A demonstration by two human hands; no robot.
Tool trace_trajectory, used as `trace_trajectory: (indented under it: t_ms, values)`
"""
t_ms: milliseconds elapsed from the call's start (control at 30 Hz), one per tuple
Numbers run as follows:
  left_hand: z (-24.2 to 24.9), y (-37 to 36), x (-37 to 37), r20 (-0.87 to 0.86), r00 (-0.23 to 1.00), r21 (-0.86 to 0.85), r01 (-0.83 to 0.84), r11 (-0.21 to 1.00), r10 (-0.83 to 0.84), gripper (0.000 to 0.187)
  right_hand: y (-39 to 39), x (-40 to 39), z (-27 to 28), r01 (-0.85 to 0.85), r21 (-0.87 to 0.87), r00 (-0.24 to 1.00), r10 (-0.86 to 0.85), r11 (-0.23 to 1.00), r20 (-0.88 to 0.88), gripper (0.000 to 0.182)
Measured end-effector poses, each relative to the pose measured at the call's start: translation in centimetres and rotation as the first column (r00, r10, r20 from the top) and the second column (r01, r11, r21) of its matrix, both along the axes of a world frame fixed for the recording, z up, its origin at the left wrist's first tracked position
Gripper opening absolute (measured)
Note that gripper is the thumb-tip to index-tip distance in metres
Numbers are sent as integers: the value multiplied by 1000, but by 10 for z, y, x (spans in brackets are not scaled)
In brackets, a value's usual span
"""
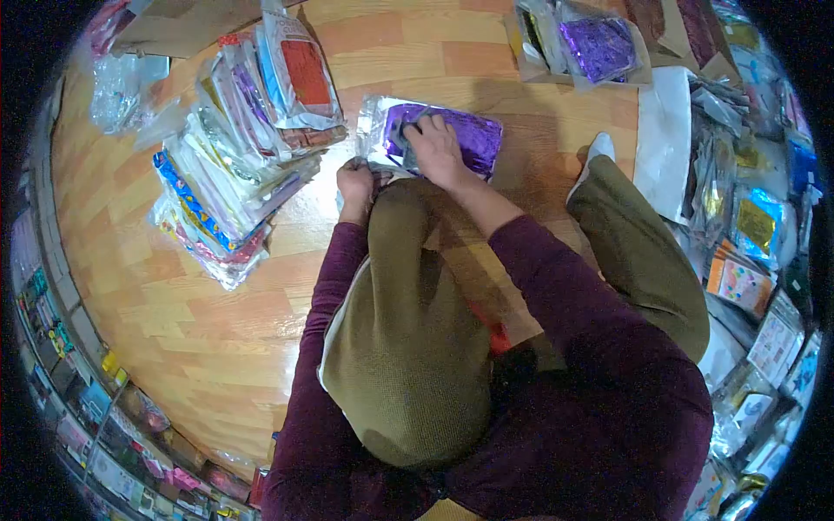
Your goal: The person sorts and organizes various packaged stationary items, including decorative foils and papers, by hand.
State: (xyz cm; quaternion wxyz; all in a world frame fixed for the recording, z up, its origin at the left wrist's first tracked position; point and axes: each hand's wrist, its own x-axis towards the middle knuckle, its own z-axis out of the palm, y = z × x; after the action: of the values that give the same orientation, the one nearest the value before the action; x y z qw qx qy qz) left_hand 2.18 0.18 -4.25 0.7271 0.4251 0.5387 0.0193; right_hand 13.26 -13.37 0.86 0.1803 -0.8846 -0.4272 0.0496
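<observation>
A shiny purple foil packet (482,139) in clear plastic lies flat on the wooden floor, just beyond my bent knee. My right hand (437,154) presses down on its middle, fingers curled over a crumpled dark grey cloth (405,135). At the packet's near left corner, my left hand (357,181) is closed on the edge of the plastic. Part of that corner is hidden behind my knee and fingers.
Left of the packet stands a leaning stack of plastic-wrapped packets (248,165). A cardboard box (638,65) at the back right holds another purple packet (599,48). Packaged goods (756,226) crowd the right side; shelves (87,391) line the left.
</observation>
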Motion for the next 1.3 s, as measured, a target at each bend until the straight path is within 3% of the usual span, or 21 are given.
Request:
trace_trajectory:
  t_ms: [67, 133, 200, 233, 267, 333, 400, 433, 500, 533, 667, 700, 733, 867, 933, 1033, 1067, 1167, 1300]
  values:
    - [-8, 0, -4, 23, 1000, 36, -18, 999, 17, 22, 0, 9, -7, -30, -76, 998, 33, 997, 46, 19]
    - [-2, -4, -4, 58, 996, 24, -66, 998, 64, 26, -32, 30, -11, 180, -292, 959, -234, 939, -159, 23]
    - [5, -7, -3, 19, 999, 32, -28, 999, 27, 26, -70, 38, -5, 345, -103, 938, -340, 933, 62, 25]
    - [6, -6, 1, -6, 1000, 43, 12, 999, -11, 25, -78, 44, -5, 342, -100, 939, -337, 934, 70, 25]
    - [-6, -2, -1, -9, 994, 76, 112, 991, -112, 25, -86, 47, -7, 328, -93, 934, -307, 940, 184, 24]
    - [1, -2, 1, 25, 996, 22, 81, 996, -82, 23, -101, 54, -18, 298, -92, 916, -258, 950, 306, 24]
    - [6, -3, -2, 45, 998, -28, 46, 999, -44, 22, -111, 59, -37, 521, 14, 851, -521, 853, 66, 20]
    - [8, -2, -2, 60, 998, -32, 30, 999, -28, 21, -118, 59, -43, 513, 14, 856, -512, 858, 64, 20]
    - [4, 1, -4, 72, 997, -35, 9, 999, -7, 20, -122, 54, -33, 784, 181, 594, -636, 593, -493, 19]
    - [3, 1, -4, 69, 997, -34, 20, 999, -18, 19, -124, 49, -28, 934, 150, 312, -533, 325, -787, 19]
    - [10, 1, -2, 117, 993, -114, -3, 993, 17, 17, -138, 40, -54, 879, 4, 258, -466, 477, -846, 17]
    - [9, 0, -2, 117, 993, -114, -13, 993, 26, 17, -125, 31, -43, 756, 26, 530, -588, 654, -611, 20]
    - [9, 1, -2, 105, 994, -94, 11, 995, -1, 16, -115, 26, -34, 602, -23, 756, -579, 798, -306, 23]
    - [14, 1, -1, 77, 997, -57, 6, 998, -2, 13, -118, 33, -49, 604, -54, 754, -592, 795, -286, 31]
    - [18, 2, 0, 73, 997, -62, 18, 998, -13, 13, -128, 40, -53, 552, -133, 819, -565, 823, -102, 32]
    - [27, -4, 3, 75, 996, -41, 48, 998, -45, 12, -125, 52, -19, 552, -94, 817, -560, 828, -135, 24]
    - [28, -5, 3, 78, 995, -13, 65, 998, -64, 12, -124, 57, -13, 596, -76, 761, -593, 799, -264, 17]
    - [27, -3, 0, 89, 987, -28, 137, 990, -134, 12, -120, 59, 8, 645, 15, 708, -590, 764, -388, 18]
    - [27, -3, 0, 120, 983, -42, 143, 989, -137, 12, -161, 82, -67, 787, -5, 492, -633, 617, -597, 17]
